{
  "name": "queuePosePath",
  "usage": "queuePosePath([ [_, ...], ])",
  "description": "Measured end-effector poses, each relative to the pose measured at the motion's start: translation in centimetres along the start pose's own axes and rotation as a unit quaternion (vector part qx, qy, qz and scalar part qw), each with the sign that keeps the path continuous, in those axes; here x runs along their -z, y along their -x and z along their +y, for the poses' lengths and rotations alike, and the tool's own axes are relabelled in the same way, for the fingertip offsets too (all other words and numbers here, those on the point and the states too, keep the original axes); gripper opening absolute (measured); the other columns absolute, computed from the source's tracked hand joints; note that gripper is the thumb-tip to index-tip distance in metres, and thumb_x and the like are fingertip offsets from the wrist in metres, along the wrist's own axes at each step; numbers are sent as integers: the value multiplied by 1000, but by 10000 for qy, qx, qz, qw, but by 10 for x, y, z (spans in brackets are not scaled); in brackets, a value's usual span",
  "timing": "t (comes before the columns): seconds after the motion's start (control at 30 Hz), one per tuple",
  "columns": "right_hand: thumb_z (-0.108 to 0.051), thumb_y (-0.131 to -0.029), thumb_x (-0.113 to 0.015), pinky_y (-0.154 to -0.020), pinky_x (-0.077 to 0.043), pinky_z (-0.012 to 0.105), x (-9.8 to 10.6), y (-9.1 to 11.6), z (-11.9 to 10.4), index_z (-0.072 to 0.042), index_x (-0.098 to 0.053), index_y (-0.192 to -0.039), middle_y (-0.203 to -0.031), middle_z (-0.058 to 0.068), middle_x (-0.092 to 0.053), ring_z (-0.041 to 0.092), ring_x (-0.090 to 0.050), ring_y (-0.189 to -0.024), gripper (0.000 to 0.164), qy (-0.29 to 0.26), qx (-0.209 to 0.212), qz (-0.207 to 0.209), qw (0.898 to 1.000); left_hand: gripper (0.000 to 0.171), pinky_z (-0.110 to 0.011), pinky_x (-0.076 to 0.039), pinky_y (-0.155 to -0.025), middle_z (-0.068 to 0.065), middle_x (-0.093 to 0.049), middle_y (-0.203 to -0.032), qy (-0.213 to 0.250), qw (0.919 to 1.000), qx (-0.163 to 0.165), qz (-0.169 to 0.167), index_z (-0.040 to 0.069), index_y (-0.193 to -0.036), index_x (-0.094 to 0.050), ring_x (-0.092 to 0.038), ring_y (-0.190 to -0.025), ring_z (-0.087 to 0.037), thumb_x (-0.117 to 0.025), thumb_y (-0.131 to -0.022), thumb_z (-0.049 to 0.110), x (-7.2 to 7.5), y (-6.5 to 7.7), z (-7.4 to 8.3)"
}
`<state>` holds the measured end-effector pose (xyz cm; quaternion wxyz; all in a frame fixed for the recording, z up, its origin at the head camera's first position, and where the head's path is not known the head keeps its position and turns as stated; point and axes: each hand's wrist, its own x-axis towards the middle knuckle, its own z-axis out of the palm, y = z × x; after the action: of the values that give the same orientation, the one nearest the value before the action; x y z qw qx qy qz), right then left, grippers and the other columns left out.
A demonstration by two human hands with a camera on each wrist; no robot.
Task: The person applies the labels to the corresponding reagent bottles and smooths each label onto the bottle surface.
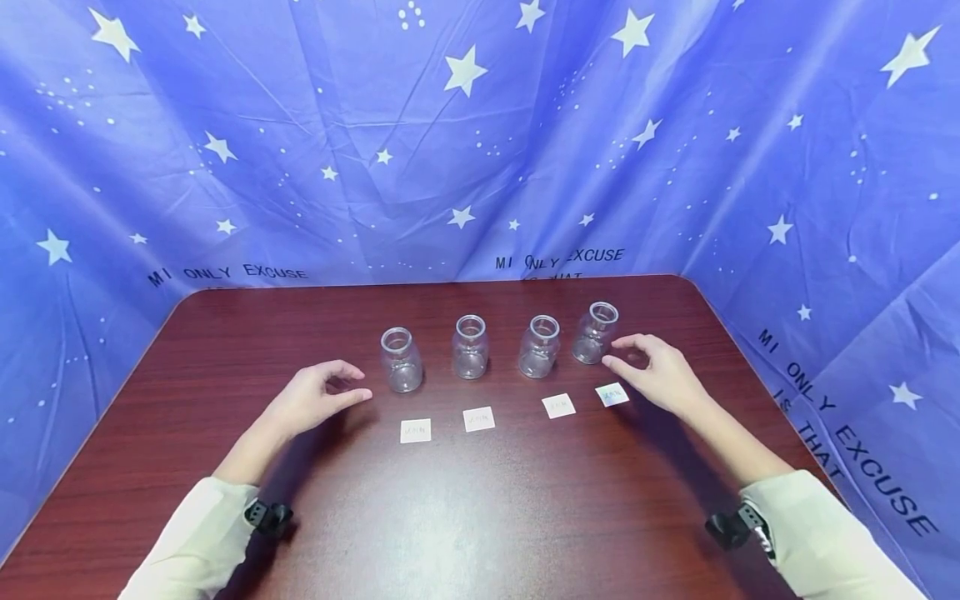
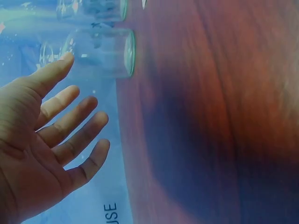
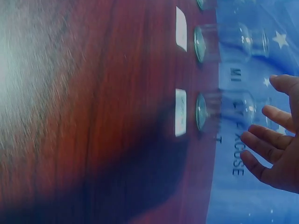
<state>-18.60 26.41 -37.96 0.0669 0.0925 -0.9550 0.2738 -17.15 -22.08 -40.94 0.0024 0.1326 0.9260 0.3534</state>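
Observation:
Several clear glass jars without lids stand upright in a row across the table. My left hand (image 1: pixel 318 398) is beside the leftmost jar (image 1: pixel 402 362), a small gap away, its fingers relaxed and holding nothing. In the left wrist view those fingers (image 2: pixel 86 114) are spread apart, with the jar (image 2: pixel 105 53) beyond the thumb. My right hand (image 1: pixel 656 372) is at the right side of the rightmost jar (image 1: pixel 595 335), fingers loosely bent; whether they touch the glass I cannot tell. Two middle jars (image 1: pixel 471 348) (image 1: pixel 540 348) stand between the hands.
Small white cards with faint writing lie in front of the jars: one at far left (image 1: pixel 416 431), then others (image 1: pixel 478 418) (image 1: pixel 558 405) (image 1: pixel 611 394) toward the right. Beneath is a dark red wooden table (image 1: pixel 435 517). A blue star-printed curtain (image 1: pixel 420 200) hangs behind and at the sides.

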Motion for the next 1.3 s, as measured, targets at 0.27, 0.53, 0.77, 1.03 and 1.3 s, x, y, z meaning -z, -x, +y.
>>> queuePosePath([
  [0.27,-33,-85,-67,-84,-47,45,-20,5,-15,-6,-63,-113,-112,14,-65,28,-65,-91,39,-365,210,-248,9988,30,-37,-52,-77,-7,-70,-92,1,9988,-405,-287,4,-99,-66,-65,-84,-21,-74,-79,26,-16,1,9],
  [0.53,-30,-82,-70,-84,-51,46,-38,7,-35,-8,-63,-114,-113,9,-65,28,-61,-102,39,-645,541,-431,9955,27,-28,-50,-71,-4,-70,-88,-43,9955,-691,-651,7,-96,-66,-62,-78,-13,-75,-78,25,-30,-1,15],
  [0.77,-26,-81,-71,-84,-50,44,-58,6,-53,-8,-65,-109,-107,7,-67,26,-63,-98,34,-757,1096,-559,9895,24,-26,-48,-68,-3,-69,-86,-139,9933,-776,-841,7,-94,-65,-60,-75,-12,-74,-78,23,-36,-1,21],
  [1.03,-31,-82,-70,-86,-51,37,-79,2,-77,-12,-64,-111,-112,1,-65,18,-61,-101,34,-649,1403,-860,9842,21,-24,-48,-67,-3,-67,-85,-226,9914,-812,-1000,6,-93,-65,-59,-73,-10,-73,-79,20,-43,-3,25],
  [1.3,-34,-83,-69,-90,-48,37,-99,-2,-93,-14,-64,-111,-109,-2,-65,16,-60,-104,35,-375,1676,-1114,9788,23,-26,-49,-69,-5,-66,-84,-392,9894,-951,-1024,5,-93,-64,-61,-77,-15,-75,-77,18,-46,-3,29],
])
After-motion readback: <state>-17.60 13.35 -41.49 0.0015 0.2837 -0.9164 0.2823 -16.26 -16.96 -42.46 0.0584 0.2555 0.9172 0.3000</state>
